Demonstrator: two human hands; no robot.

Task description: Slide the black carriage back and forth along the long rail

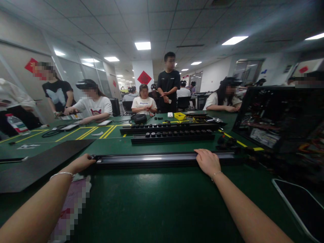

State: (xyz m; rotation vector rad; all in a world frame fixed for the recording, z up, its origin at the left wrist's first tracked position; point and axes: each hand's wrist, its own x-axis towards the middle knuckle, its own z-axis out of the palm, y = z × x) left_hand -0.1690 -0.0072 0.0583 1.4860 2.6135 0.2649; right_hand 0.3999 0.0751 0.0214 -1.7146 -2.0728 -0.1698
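Green matting (162, 202) covers a long shared workbench in a bright office hall, with several people seated and one standing along the far side. Up front, a long black rail (152, 159) lies flat across the mat, side to side, and both hands are on it: the left hand (81, 163) curled round its left end, the right hand (208, 162) pressed palm-down over the top toward its right end, hands well apart. Whether the right fingers actually wrap the far edge, I cannot tell. Risks, as I judge them: the grip is uneven, so a lift could let the rail twist or dip at the loosely covered right end. Just beyond sit two more black strips studded with small parts (172, 132), near enough that a forward shove could knock them. To the right, an open black chassis (278, 114) and loose black bits (227, 141) crowd the rail's end, so a swing there would snag. A dark flat panel (37, 162) lies beside the left hand, and a phone (301, 206) sits near the right forearm.
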